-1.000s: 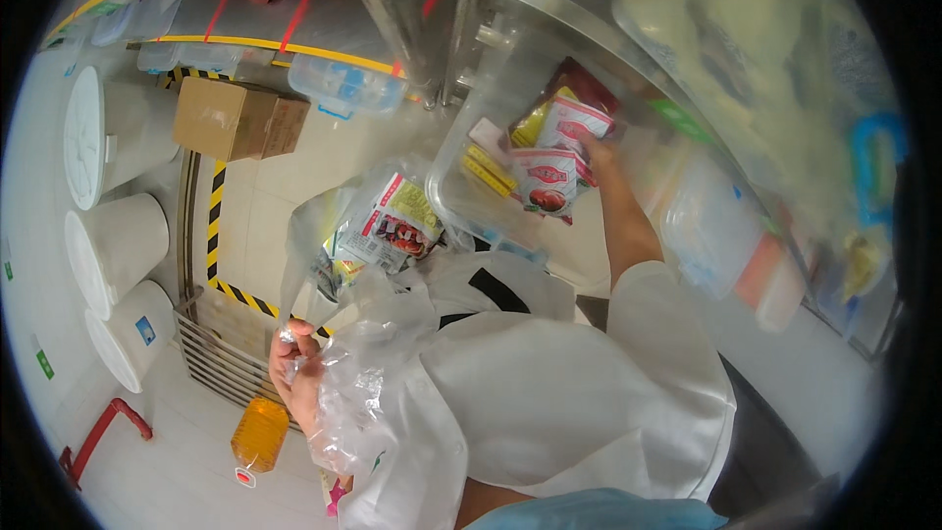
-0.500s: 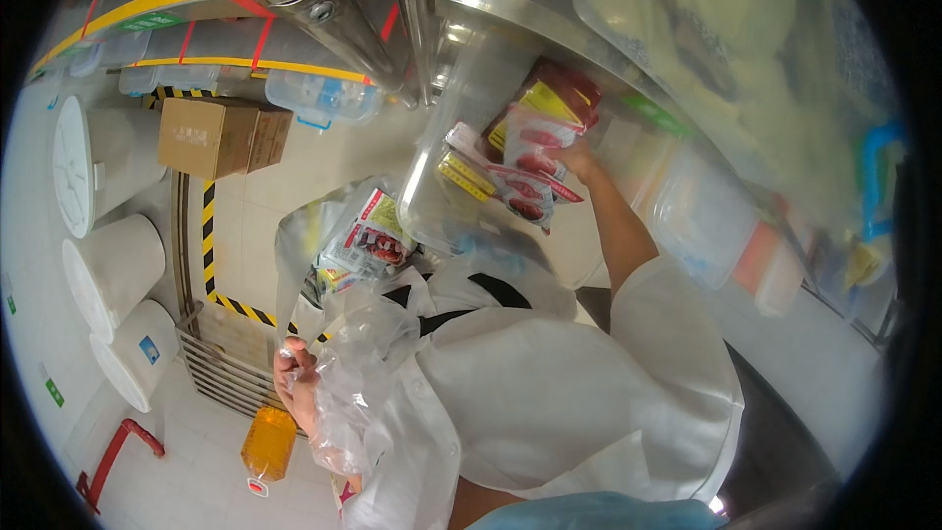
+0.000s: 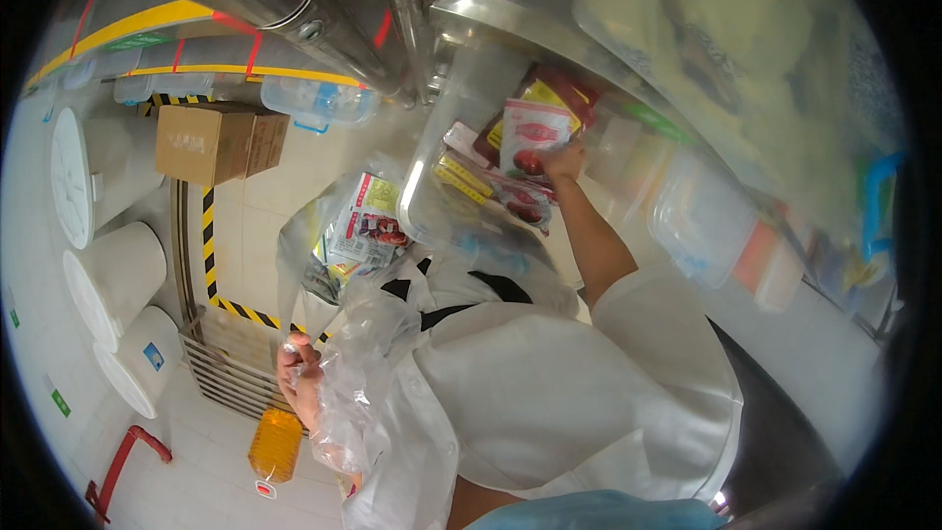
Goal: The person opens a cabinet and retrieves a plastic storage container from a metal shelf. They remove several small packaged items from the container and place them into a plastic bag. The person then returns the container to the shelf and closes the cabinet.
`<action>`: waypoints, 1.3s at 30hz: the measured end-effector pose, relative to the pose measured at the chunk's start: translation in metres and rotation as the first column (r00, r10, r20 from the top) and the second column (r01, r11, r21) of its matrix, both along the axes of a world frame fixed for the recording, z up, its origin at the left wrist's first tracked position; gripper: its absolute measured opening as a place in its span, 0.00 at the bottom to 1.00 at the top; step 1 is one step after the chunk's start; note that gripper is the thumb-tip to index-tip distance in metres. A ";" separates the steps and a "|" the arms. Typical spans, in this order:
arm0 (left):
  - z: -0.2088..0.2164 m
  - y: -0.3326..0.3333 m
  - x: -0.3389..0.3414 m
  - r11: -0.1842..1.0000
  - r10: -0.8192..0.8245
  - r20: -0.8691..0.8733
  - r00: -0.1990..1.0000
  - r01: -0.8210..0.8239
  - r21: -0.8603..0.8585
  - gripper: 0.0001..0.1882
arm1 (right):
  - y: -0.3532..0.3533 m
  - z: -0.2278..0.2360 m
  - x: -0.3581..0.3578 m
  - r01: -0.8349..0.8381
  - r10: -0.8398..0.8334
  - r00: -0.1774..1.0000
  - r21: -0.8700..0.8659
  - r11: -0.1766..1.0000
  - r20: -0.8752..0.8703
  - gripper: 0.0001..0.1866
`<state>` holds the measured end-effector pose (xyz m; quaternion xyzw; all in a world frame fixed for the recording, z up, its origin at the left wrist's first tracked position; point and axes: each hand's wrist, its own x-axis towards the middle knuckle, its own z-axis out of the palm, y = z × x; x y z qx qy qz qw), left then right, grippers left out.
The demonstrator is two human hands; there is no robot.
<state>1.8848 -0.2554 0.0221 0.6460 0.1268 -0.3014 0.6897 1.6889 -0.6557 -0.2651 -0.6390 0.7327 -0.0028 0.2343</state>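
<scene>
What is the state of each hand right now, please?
Left hand: closed, gripping a clear plastic bag.
Right hand: closed, holding a white-and-red packet by its edge.

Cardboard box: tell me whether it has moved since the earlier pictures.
No, the cardboard box keeps its place relative to the striped floor tape; the view itself shifted.

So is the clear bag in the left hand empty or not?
Not empty: printed packets show inside the bag, whose crumpled film the left hand holds. How full, I cannot tell.

The lettering on the white packet [image 3: 533, 130] and cardboard box [image 3: 201, 142] cannot be read.
</scene>
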 end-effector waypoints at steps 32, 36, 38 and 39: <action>0.002 0.002 0.007 0.996 -0.075 -0.075 0.994 0.077 0.036 0.19 | -0.001 0.046 0.000 -0.515 0.583 0.812 0.429 0.742 -0.032 0.31; -0.002 0.002 0.007 0.998 -0.052 -0.047 0.998 0.053 0.036 0.19 | -0.011 0.071 0.007 -0.543 0.648 0.749 0.431 0.721 -0.141 0.23; -0.002 -0.001 0.004 0.999 -0.026 -0.065 0.998 0.027 0.022 0.19 | -0.035 0.120 0.006 -0.403 0.437 0.899 0.381 0.832 -0.004 0.23; 0.001 -0.002 0.000 0.999 0.010 -0.066 0.998 -0.007 0.045 0.19 | -0.044 0.136 0.004 -0.383 0.287 0.881 0.210 0.900 0.376 0.23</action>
